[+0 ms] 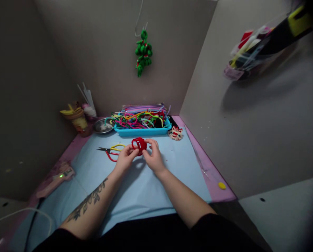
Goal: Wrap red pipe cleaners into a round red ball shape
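Observation:
Above the blue cloth I hold a round red piece with gaps in it, which looks bent from pipe cleaner. My left hand pinches its left side between thumb and fingers. At its right edge, my right hand grips it with thumb and fingertips. Scissors with one yellow and one red handle lie just left of my left hand, blades pointing left. Behind my hands stands a blue tray heaped with many-coloured pipe cleaners.
A round white-and-red piece lies right of the tray, a metal dish left of it. A pink glue gun with a lit green light rests at left. A green ornament hangs at the back. A yellow disc sits at right.

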A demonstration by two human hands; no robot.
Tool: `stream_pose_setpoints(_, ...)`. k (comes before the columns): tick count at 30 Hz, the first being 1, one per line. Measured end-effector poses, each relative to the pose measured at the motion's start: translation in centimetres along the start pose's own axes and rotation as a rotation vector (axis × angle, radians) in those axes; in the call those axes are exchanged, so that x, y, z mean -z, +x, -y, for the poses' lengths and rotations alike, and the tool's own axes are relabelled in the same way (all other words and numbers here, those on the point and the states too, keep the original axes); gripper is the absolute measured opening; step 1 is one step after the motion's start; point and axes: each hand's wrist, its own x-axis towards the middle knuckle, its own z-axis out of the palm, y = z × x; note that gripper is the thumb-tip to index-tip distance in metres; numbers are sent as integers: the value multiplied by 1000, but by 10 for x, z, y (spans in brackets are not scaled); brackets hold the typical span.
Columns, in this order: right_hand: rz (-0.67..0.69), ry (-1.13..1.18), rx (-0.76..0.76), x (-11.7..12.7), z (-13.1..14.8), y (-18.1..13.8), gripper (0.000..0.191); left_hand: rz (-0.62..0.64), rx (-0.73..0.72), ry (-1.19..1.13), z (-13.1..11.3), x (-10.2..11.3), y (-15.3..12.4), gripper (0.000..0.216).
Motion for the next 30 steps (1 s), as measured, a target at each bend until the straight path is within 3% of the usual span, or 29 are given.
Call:
stream_pose_setpoints(3,40,88,-99,0,-7,2,42,-39,43,-26,1,4,2,26)
stream_pose_setpoints(9,97,547,-480,0,-15,12,50,-31,106,-79,-3,2,1,28)
stream_pose_setpoints(11,141,615,-533,0,-13,13,51,-20,114,-87,-3,2,1,27)
stream_pose_setpoints(20,98,540,-319,-3,-14,11,43,10,121,-150,-2,0,-1,26)
stream_pose_setpoints(30,134,446,-208,2,-9,10,44,4,151,-159,-1,1,0,32)
